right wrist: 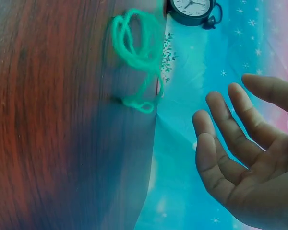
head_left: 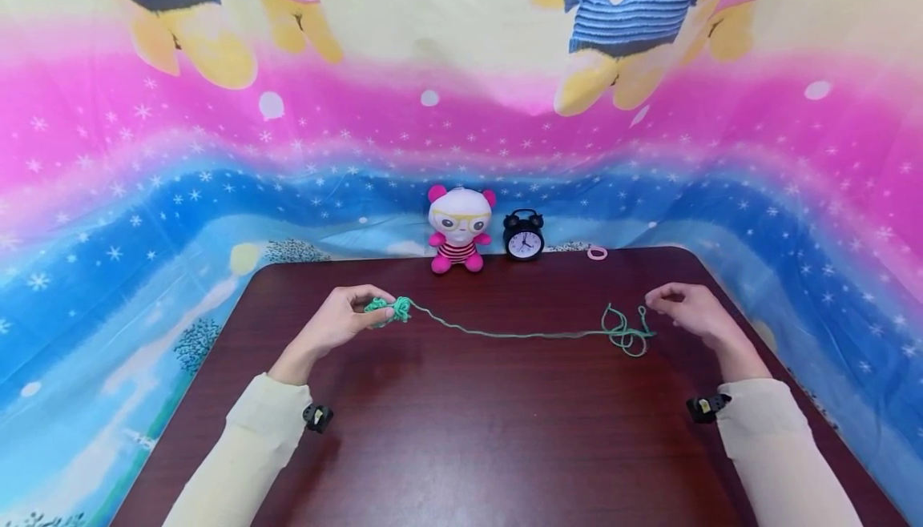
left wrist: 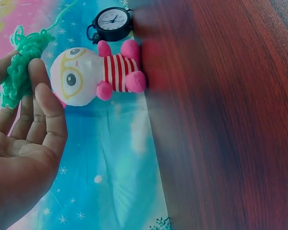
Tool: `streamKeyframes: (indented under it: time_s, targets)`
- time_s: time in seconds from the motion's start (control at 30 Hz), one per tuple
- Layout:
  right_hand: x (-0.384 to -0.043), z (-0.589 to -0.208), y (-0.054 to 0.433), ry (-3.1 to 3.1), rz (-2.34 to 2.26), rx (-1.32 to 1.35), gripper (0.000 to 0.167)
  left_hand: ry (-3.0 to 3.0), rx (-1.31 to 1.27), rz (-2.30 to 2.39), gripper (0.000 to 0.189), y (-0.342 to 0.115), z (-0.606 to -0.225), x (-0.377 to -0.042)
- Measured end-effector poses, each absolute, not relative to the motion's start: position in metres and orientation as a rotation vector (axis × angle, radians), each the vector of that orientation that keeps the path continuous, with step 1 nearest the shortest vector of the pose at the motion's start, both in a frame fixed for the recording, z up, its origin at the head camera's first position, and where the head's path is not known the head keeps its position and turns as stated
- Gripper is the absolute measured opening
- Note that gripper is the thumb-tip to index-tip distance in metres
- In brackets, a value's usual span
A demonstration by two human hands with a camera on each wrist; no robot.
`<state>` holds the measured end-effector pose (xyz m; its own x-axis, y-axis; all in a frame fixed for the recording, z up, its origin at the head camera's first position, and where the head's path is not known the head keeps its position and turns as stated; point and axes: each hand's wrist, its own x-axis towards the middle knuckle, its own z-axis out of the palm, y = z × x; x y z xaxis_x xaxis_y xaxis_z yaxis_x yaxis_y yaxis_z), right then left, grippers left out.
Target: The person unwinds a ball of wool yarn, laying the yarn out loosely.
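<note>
My left hand [head_left: 339, 320] pinches a knotted, looped bundle of green yarn [left wrist: 23, 69] between thumb and fingers, above the left part of the table. From this bundle a single yarn strand [head_left: 505, 335] runs rightward across the head view. It leads to a loose tangle of yarn loops [head_left: 626, 335] near the table's right side. Just up and right of that tangle is my right hand [head_left: 695, 311]. In the right wrist view its fingers [right wrist: 240, 139] are loosely bent and spread, with nothing held, and the green loops show apart from them.
At the back edge of the dark wooden table [head_left: 461, 431] sits a pink and white plush bear [head_left: 457, 227] with yellow glasses. Beside it stands a black alarm clock [head_left: 523, 240]. A pink ring-shaped band [head_left: 597, 253] lies farther right. Patterned cloth [head_left: 375, 134] hangs behind and around the table.
</note>
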<state>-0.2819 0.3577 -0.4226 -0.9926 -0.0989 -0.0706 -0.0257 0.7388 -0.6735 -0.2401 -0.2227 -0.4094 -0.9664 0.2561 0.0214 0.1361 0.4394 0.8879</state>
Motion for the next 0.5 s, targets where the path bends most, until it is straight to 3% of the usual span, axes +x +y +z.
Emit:
streamKeyframes:
  time_s: [0.5]
  targets:
    - [-0.282,-0.424,0.333,2.828,-1.15,-0.175,0.046,2.578,0.364,1.543,0.026,-0.221,-0.409,-0.24]
